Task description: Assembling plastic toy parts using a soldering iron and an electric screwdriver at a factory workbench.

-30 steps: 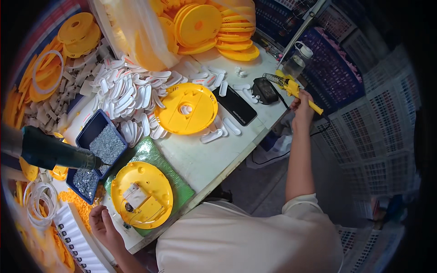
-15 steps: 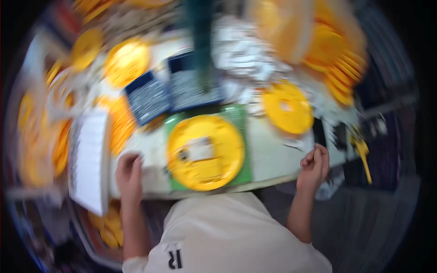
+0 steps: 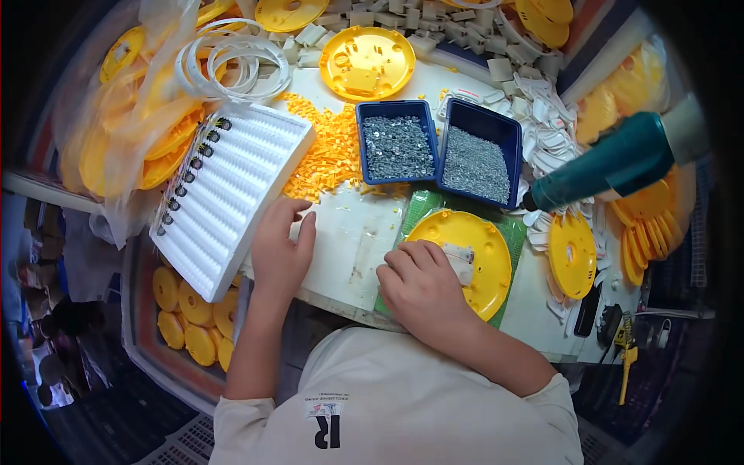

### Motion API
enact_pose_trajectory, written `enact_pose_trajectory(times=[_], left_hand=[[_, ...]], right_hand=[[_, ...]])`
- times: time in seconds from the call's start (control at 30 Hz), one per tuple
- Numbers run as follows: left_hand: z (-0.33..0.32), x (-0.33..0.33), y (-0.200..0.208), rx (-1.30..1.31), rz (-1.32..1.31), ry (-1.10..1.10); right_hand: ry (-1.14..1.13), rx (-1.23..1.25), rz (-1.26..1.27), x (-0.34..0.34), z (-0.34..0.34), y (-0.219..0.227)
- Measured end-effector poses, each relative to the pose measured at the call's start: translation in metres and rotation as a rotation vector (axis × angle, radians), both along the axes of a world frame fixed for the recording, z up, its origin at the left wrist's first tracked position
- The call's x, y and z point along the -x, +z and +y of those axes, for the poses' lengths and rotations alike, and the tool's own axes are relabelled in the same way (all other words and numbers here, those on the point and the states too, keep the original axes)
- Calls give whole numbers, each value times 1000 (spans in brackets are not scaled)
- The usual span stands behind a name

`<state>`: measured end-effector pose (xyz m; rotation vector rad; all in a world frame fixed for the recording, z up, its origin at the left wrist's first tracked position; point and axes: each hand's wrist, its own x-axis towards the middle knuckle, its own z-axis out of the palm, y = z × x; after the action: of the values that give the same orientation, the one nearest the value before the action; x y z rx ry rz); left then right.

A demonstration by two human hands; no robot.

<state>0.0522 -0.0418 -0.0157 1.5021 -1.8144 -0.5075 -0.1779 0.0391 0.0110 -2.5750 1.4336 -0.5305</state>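
Observation:
My left hand (image 3: 280,244) is beside the right edge of a white foam tray (image 3: 225,194), its thumb and fingers apart with nothing visible between them. Along the tray's left side runs a row of small dark coiled parts. On a green mat (image 3: 421,204) at the table's front lies a round yellow plastic disc (image 3: 490,267) with a white block (image 3: 462,262) set in it. Over the disc's left part, my right hand (image 3: 422,279) has its fingers curled and close together near the block. Its fingertips are hidden, so what they hold cannot be seen.
Two blue bins of small metal parts (image 3: 397,147) (image 3: 477,164) stand behind the mat. A dark green power screwdriver (image 3: 604,167) juts in from the right. Small orange pieces (image 3: 325,147) are heaped beside the tray. Yellow discs (image 3: 368,62) and white parts (image 3: 546,116) surround the work area.
My view has turned left and sharpened. My right hand has come from the table's right side onto the yellow disc. The green screwdriver appears farther right; my left hand stays near the foam tray.

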Motion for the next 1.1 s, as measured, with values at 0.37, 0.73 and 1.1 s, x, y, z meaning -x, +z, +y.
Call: enact_pose_trajectory(times=[0.37, 0.73, 1.1], left_hand=[[-64, 39, -14, 212, -245, -291], [-70, 38, -15, 309, -280, -255], [27, 45, -10, -494, 572, -342]], right_hand=[[-105, -76, -266, 19, 3, 17], [-102, -56, -294, 26, 4, 16], [-173, -10, -375, 40, 7, 7]])
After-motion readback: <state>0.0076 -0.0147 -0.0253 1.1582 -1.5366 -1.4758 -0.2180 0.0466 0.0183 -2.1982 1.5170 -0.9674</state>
